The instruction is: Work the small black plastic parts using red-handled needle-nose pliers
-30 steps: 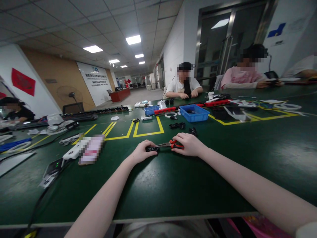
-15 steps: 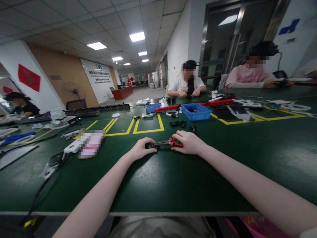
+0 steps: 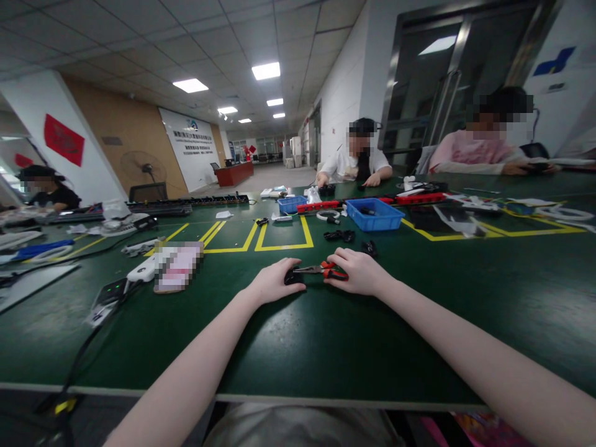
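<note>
Across the desk (image 3: 419, 310), in the upper right of the frame, 1 hand (image 3: 321, 180) of a co-worker in white (image 3: 341, 164) has moved toward the left. At the centre of the frame, a small black part (image 3: 292, 277) lies inside the left grip (image 3: 274, 281), held between thumb and fingers. To its right, the right grip (image 3: 357, 272) is clenched around red-and-black pliers (image 3: 311, 269), whose nose reaches the black part; whether it bites there, I cannot tell.
</note>
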Tool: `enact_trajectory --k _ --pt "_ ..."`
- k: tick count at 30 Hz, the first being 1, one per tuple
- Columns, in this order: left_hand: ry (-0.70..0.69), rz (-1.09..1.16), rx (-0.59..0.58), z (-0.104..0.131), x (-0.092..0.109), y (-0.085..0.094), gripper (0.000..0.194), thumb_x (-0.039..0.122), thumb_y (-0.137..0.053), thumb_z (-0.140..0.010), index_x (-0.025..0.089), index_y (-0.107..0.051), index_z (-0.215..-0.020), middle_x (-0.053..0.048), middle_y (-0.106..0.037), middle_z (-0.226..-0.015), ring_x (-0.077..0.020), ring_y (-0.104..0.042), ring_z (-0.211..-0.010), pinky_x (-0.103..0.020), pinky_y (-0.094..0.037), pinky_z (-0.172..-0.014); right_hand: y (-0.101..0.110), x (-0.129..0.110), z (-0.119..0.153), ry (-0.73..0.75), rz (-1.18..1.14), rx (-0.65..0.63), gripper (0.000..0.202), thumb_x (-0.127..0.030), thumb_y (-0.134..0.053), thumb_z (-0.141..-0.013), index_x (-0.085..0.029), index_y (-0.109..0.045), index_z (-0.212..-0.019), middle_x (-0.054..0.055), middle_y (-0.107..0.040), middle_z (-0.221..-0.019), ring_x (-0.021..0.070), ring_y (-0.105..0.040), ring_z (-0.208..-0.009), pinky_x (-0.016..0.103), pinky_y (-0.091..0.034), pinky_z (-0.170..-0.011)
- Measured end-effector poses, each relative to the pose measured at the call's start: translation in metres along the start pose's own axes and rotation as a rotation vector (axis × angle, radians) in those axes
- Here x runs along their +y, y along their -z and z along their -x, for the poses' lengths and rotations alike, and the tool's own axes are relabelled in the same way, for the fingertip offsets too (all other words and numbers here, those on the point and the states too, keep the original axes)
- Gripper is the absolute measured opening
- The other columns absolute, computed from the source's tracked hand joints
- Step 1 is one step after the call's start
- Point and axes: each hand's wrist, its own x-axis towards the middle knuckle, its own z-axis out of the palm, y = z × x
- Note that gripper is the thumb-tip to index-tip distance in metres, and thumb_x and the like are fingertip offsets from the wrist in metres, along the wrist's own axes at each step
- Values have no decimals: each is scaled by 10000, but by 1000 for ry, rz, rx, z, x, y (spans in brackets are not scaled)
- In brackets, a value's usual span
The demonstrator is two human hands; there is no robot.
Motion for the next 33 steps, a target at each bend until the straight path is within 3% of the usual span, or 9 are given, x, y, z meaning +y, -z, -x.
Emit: enact_trajectory --k 6,13,22,28,33 --pt "36 -74 4 -1 -1 1 575 440 -663 -851 196 -513 -1349 -99 -623 -1294 -287 -619 -1154 -386 -509 -955 1 0 -1 -35 -27 -15 403 -516 -582 -861 -168 -617 -1061 117 -649 -996 235 -630 -852 338 -487 -714" --pt "-12 -62 -11 -1 -1 6 361 425 -594 -909 205 -614 -1195 -76 -660 -1166 -252 -646 -1046 -359 -513 -916 2 1 0 -100 -67 -44 411 -537 -582 -859 -182 -617 -1061 103 -657 -1012 228 -653 -856 326 -494 -692" --pt "0 -102 -22 0 0 8 390 477 -606 -896 201 -605 -1171 -65 -670 -1154 -245 -649 -1033 -343 -517 -886 6 -4 -1 -131 -80 -80 372 -533 -588 -860 -202 -614 -1027 78 -668 -991 207 -659 -819 309 -502 -672" --pt "30 -149 -72 0 2 9 377 532 -578 -898 215 -636 -1093 -57 -719 -1008 -256 -680 -918 -319 -513 -749 5 -2 -2 -88 -21 -84 314 -318 -627 -814 -162 -604 -1085 118 -654 -1043 249 -643 -918 347 -508 -769" --pt "47 -186 -105 0 6 11 424 592 -467 -940 215 -642 -1026 -57 -718 -905 -250 -684 -824 -292 -476 -668 4 0 -3 -58 25 -70 327 -253 -607 -801 -151 -597 -1111 135 -642 -1066 267 -620 -963 368 -494 -833"
